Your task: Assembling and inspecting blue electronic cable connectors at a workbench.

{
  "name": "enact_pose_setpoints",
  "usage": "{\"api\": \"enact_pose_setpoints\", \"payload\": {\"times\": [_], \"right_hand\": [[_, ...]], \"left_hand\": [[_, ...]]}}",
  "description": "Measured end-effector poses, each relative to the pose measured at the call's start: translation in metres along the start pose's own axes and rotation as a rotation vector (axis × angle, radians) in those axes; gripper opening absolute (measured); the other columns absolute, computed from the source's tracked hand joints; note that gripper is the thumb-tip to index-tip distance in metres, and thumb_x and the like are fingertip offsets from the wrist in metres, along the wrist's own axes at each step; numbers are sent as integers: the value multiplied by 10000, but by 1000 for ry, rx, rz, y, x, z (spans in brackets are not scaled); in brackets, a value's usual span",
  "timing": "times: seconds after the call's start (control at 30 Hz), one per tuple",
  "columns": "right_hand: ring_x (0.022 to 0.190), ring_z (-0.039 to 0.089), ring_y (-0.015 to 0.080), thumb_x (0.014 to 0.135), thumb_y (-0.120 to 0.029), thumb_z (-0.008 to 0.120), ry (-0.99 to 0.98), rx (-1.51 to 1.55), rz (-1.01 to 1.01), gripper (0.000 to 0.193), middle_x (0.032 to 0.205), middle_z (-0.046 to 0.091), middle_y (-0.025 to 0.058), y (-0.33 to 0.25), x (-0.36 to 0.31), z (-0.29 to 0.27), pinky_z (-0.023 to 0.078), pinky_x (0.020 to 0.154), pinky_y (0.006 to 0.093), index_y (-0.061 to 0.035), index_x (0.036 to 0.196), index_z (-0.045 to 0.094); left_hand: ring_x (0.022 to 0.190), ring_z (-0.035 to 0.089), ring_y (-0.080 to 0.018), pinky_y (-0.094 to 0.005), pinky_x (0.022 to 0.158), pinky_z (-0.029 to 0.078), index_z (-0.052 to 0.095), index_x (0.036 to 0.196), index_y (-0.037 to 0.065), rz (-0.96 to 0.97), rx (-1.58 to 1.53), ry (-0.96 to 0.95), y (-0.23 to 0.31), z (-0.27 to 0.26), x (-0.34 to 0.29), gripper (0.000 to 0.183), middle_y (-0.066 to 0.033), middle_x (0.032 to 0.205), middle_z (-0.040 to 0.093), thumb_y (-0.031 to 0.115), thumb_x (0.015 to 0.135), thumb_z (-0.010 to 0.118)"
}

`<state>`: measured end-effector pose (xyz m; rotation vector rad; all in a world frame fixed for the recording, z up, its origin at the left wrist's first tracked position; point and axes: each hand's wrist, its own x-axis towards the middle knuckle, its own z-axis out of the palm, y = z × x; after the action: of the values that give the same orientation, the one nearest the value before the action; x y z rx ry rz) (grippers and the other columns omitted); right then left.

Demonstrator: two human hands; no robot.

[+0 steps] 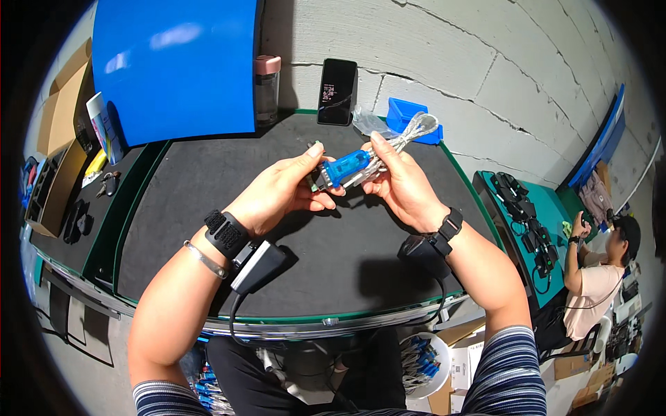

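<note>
Above the middle of the dark work mat (229,243), both my hands hold one adapter cable with a translucent blue connector housing (349,165). My left hand (277,188) pinches the connector end, where a small dark part with green bits shows between thumb and fingers. Its exact kind is partly hidden. My right hand (406,186) is closed round the clear, silvery cable (422,125), which is folded into a looped bundle rising past the thumb. Strapped boxes with black leads sit at both wrists.
A phone (337,91) and a pink-lidded bottle (267,90) stand along the back, beside a blue bin (406,114). Below the bench, a white bucket (438,371) holds several similar cables. Keys (109,184) lie at left. Another person (600,277) works at right.
</note>
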<state>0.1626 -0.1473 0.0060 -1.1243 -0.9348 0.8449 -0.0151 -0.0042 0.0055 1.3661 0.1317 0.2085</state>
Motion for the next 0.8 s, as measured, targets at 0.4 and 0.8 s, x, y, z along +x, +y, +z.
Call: {"api": "enact_pose_setpoints", "payload": {"times": [0.4,0.8], "right_hand": [[852,573,61,953,-380,626,24,31,19,281,961,629,-17,7,0,6,487,770,252,-111,1035,631],[775,582,49,947,-370,637,-95,37,128,237,890,647,-16,5,9,-14,483,722,228,-134,960,638]], "left_hand": [[719,625,-69,-216,697,524,634,1051,17,177,245,189,-6,-7,7,251,-11,872,641,240,939,663],[652,615,-66,-209,631,497,647,1018,0,182,336,116,1,-7,2,240,-49,853,691,222,932,672]]}}
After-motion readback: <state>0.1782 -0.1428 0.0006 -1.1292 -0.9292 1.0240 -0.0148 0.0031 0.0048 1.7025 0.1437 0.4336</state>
